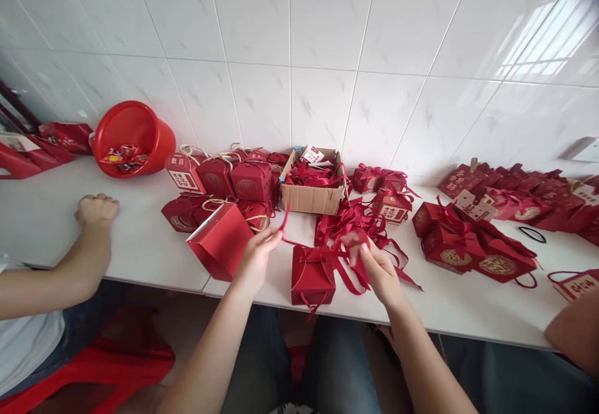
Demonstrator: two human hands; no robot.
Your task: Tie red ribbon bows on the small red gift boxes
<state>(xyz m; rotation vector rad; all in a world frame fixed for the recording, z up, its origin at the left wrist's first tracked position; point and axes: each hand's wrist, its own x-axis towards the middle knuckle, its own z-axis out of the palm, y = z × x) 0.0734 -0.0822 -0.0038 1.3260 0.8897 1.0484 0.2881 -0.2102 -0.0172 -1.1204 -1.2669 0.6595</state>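
Note:
My left hand [260, 253] pinches one end of a red ribbon [285, 219], just left of a small red gift box [312, 283]. Fingers closed, my right hand [374, 267] grips another stretch of red ribbon to the right of that box. The ribbon runs across near the top of the box, which stands at the table's front edge with a cord loop on its front. Behind my right hand lies a loose heap of red ribbons [346, 223]. A larger plain red box [222, 241] leans close to my left hand.
A cardboard box [312, 199] of ribbons and tags stands by the wall. Rope-handled red boxes [215, 177] are stacked left of it. A red bucket [161, 145] of wrapped sweets lies tipped. Ribboned boxes [468, 245] fill the right. Another person's fist [97, 209] rests at left.

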